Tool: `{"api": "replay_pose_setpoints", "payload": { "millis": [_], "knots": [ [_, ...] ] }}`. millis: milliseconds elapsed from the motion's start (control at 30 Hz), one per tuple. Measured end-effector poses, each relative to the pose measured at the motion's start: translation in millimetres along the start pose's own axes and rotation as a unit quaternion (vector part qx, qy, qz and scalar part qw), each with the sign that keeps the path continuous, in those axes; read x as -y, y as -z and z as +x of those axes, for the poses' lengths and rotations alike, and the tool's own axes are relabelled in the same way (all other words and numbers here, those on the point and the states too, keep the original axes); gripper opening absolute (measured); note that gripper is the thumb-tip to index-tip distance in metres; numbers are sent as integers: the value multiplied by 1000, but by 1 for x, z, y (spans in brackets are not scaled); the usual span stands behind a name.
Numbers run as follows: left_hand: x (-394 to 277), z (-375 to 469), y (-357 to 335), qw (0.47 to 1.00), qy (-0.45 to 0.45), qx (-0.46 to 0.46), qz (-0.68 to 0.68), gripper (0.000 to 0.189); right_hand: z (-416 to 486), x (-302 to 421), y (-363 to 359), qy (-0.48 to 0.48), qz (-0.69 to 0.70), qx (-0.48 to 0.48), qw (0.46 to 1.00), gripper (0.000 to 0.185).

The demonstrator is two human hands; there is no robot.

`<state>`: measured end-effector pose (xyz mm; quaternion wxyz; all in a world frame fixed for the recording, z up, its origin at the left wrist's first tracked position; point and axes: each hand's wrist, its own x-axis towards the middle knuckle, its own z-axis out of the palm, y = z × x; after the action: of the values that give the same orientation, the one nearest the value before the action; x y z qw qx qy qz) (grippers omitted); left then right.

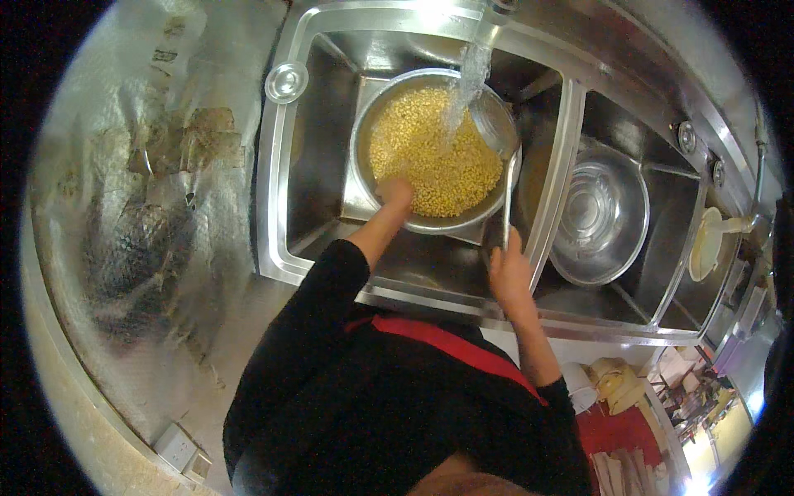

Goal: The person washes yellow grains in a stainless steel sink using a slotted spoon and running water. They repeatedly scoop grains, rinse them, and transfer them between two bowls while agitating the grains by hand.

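Observation:
A large round metal basin [354, 149] stands in the left sink, filled with yellow kernels or beans [428, 155] under water. Over its near left rim reaches my left hand [397, 191], with its fingers sunk among the kernels and hidden. My right hand [512, 273] grips the long handle of a metal ladle or skimmer [495, 128]. The tool's round head rests inside the basin's right side. From the faucet [494, 25] a stream of water [469, 77] pours onto the kernels, close to the tool's head.
A shiny metal bowl [595, 214] sits in the adjoining sink compartment, past the steel divider [561, 167]. On the left sink rim lies a round drain strainer or lid [286, 82]. Farther right is a pale round scoop or dish [706, 245]. A worn metal-covered surface [142, 248] extends left.

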<state>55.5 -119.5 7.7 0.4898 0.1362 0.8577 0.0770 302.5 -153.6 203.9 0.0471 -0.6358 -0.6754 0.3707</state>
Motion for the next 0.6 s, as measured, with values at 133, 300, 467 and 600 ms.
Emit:
{"api": "replay_pose_setpoints", "payload": {
  "millis": [133,300,467,600],
  "knots": [
    [4,21,-31,930,46,-10,-365,77,7,6,-48,-169,37,125,977,44],
    [-5,51,-43,777,40,193,-598,81,6,-2,-67,-248,291,232,894,49],
    [-21,41,-1,971,-109,194,-91,56,11,-9,-62,-257,317,240,880,36],
    [-46,85,53,928,-318,-141,132,24,35,-12,-52,-310,490,231,781,14]
  ]
}}
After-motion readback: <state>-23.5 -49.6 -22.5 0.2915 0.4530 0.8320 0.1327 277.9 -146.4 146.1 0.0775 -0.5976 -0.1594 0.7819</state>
